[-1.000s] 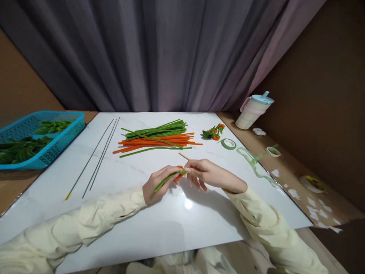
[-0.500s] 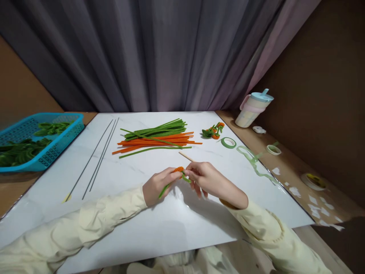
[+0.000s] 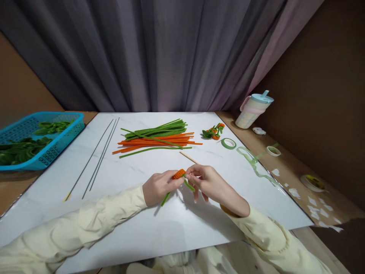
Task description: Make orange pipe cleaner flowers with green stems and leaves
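Observation:
My left hand (image 3: 161,187) is closed on a tightly coiled orange pipe cleaner (image 3: 179,174), whose ridged side shows above the thumb. A green pipe cleaner (image 3: 189,185) goes with it; one end slants out below my left hand, the other curves out at the right. Against the right end of the coil, the thumb and forefinger of my right hand (image 3: 203,182) are pinched together, seemingly on the green pipe cleaner. Its other fingers hang loosely curled. A thin wooden stick (image 3: 188,156) shows just beyond my right hand, its near end hidden by it.
Green pipe cleaners (image 3: 159,129) and orange pipe cleaners (image 3: 154,140) lie across the white table. Dark wires (image 3: 101,161) and a blue basket (image 3: 47,161) are at left. Small orange-green pieces (image 3: 213,131), green tape (image 3: 228,143) and a tumbler (image 3: 252,110) stand at right.
The orange coil has turned and shows more of its ridged side. The green ends have swung a little down and right. My right hand has shifted slightly right.

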Available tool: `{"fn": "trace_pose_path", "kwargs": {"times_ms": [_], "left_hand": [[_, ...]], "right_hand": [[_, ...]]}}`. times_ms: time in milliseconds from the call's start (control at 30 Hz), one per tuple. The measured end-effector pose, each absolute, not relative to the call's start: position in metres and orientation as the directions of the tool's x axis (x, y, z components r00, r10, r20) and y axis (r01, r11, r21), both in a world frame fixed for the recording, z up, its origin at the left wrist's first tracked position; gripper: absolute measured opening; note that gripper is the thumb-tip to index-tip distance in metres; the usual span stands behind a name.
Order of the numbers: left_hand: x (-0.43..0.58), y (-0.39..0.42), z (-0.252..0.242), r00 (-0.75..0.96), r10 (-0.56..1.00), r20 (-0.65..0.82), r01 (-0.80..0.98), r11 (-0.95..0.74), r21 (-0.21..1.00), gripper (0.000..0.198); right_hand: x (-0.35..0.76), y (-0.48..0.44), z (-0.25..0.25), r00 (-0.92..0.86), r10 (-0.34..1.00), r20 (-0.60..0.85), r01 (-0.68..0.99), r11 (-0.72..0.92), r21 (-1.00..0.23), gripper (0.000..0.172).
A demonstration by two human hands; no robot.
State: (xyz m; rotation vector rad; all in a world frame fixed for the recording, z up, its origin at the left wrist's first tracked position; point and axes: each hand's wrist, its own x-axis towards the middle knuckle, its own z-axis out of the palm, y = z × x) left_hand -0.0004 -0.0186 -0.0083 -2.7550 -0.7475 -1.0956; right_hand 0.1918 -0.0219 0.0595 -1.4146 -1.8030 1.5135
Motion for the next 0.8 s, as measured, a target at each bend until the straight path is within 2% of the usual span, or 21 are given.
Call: {"fn": "trace_pose_path", "kwargs": {"times_ms": [100, 267, 433, 500, 667, 800], "left_hand": [[0.002, -0.02, -0.004, 0.637, 0.386, 0.667, 0.473, -0.879, 0.057, 0.03], [0.004, -0.02, 0.001, 0.623, 0.386, 0.68, 0.46, -0.884, 0.08, 0.027], [0.003, -0.02, 0.001, 0.601, 0.39, 0.697, 0.438, -0.891, 0.12, 0.025], [0.003, -0.021, -0.001, 0.573, 0.419, 0.705, 0.406, -0.892, 0.2, 0.026], [0.006, -0.024, 0.0, 0.482, 0.555, 0.678, 0.263, -0.83, 0.492, 0.023], [0.011, -0.028, 0.007, 0.375, 0.757, 0.535, 0.22, -0.633, 0.742, 0.013]], "right_hand": [[0.194, -0.021, 0.061, -0.424, 0.852, -0.307, 0.494, -0.067, -0.867, 0.007], [0.195, -0.018, 0.067, -0.455, 0.847, -0.275, 0.507, -0.007, -0.862, 0.01], [0.193, -0.02, 0.064, -0.47, 0.87, -0.147, 0.482, 0.113, -0.869, 0.012], [0.192, -0.022, 0.061, -0.461, 0.885, -0.064, 0.462, 0.178, -0.869, 0.013], [0.188, -0.028, 0.054, -0.384, 0.914, 0.135, 0.495, 0.327, -0.805, 0.01], [0.184, -0.034, 0.047, -0.356, 0.855, 0.378, 0.496, 0.515, -0.699, 0.013]]}}
